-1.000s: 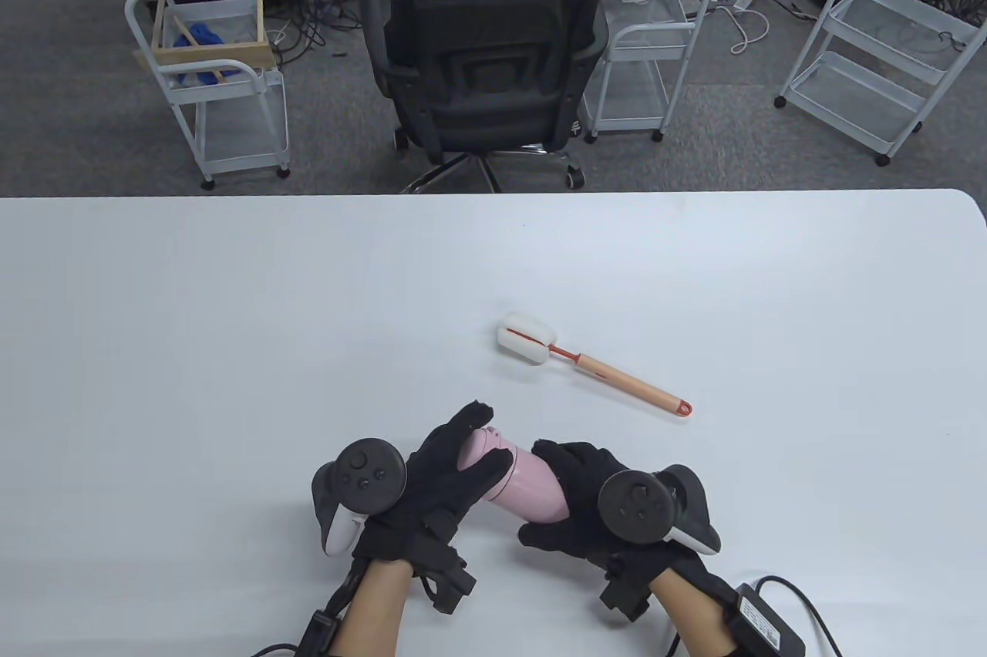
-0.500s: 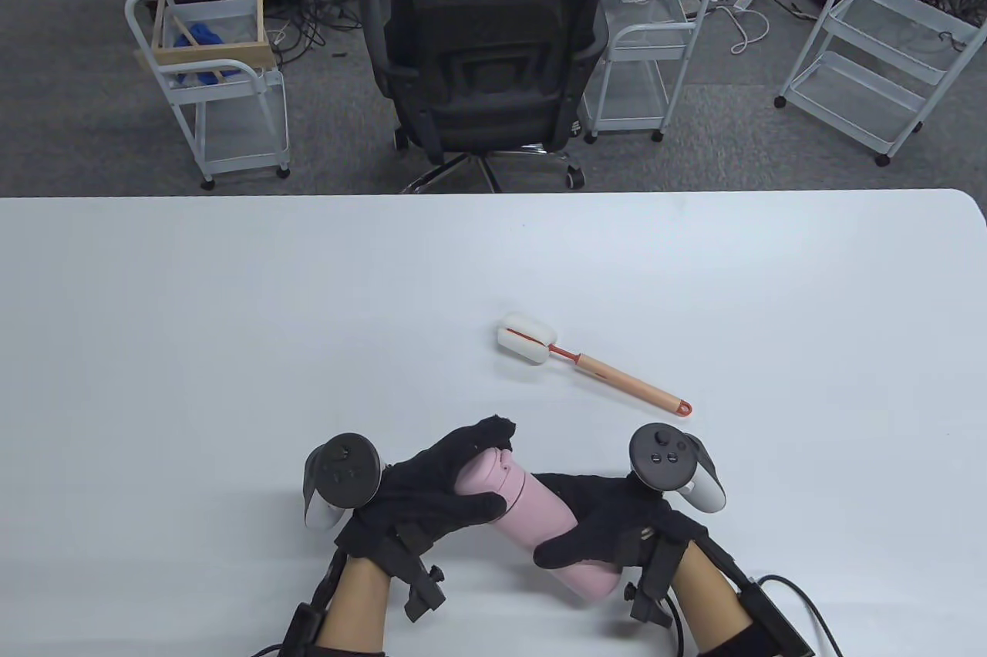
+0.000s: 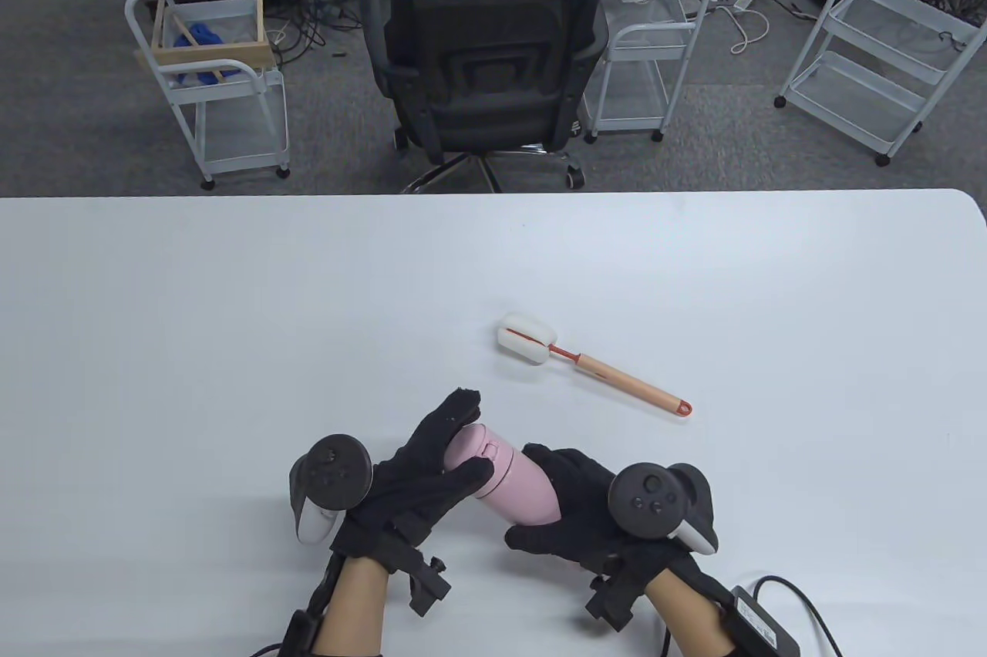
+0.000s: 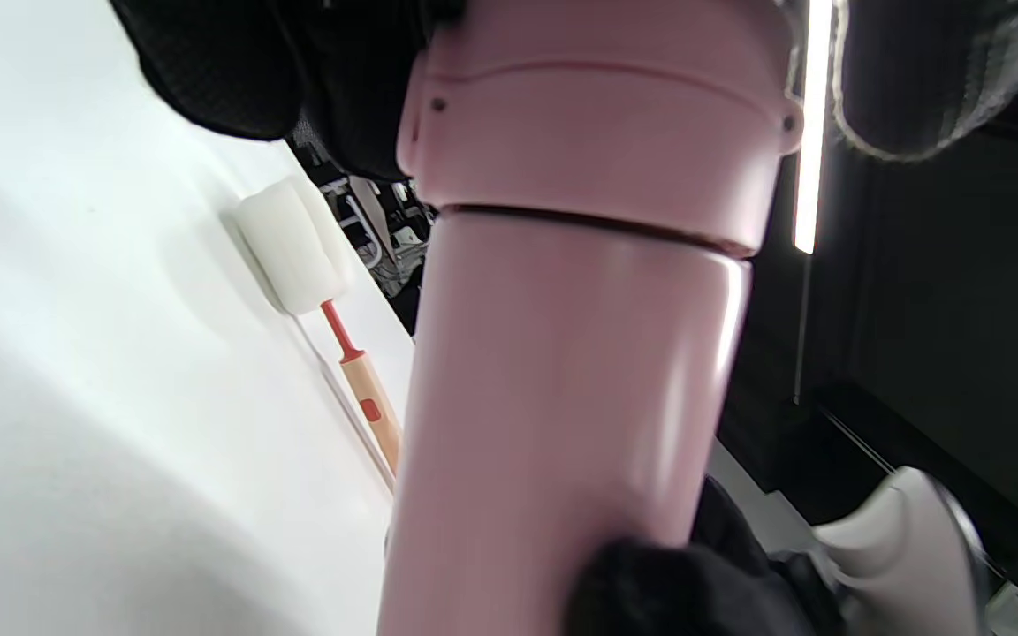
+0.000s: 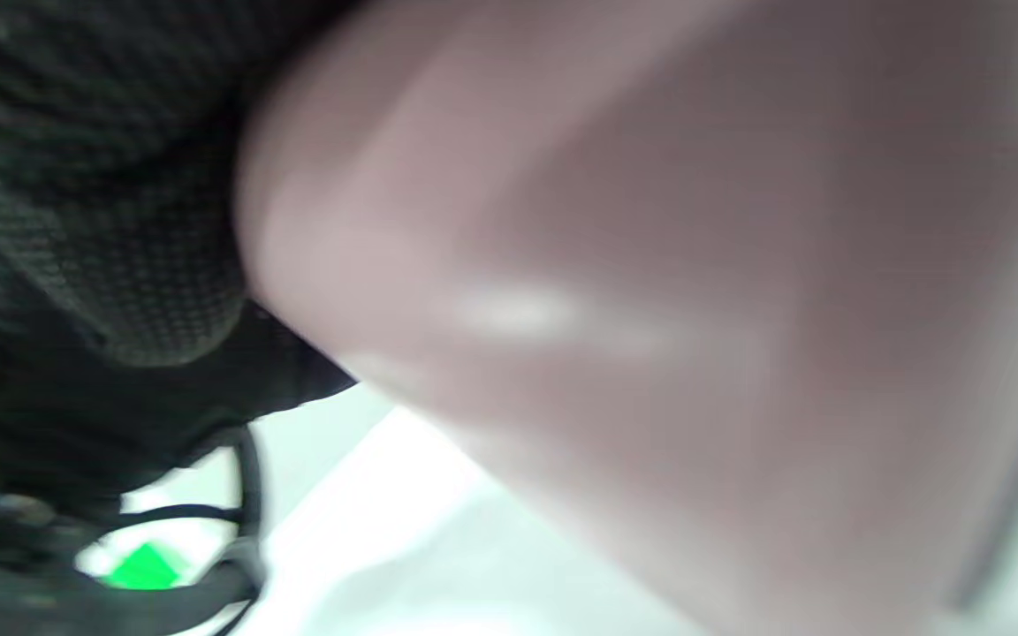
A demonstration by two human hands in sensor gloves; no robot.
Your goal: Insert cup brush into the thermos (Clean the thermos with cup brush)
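Observation:
The pink thermos (image 3: pixel 505 480) is held tilted above the table's front, its lid (image 3: pixel 470 449) still on and pointing up-left. My left hand (image 3: pixel 436 464) grips the lid end. My right hand (image 3: pixel 567 507) grips the body and bottom. In the left wrist view the thermos (image 4: pixel 562 371) fills the middle, with a dark seam under the lid (image 4: pixel 597 132). In the right wrist view the thermos (image 5: pixel 695 309) is a pink blur. The cup brush (image 3: pixel 590 364) lies flat on the table beyond the hands, white sponge head (image 3: pixel 526 337) to the left, orange handle to the right; it also shows in the left wrist view (image 4: pixel 315 283).
The white table (image 3: pixel 231 318) spans the view. An office chair (image 3: pixel 482 71) and wire carts (image 3: pixel 208 79) stand on the floor beyond the far edge. A black cable and box (image 3: pixel 759 611) lie by my right wrist.
Both hands turned against each other on the thermos: the right wrist rolled away and came back. The thermos shifted slightly left. The brush has not moved.

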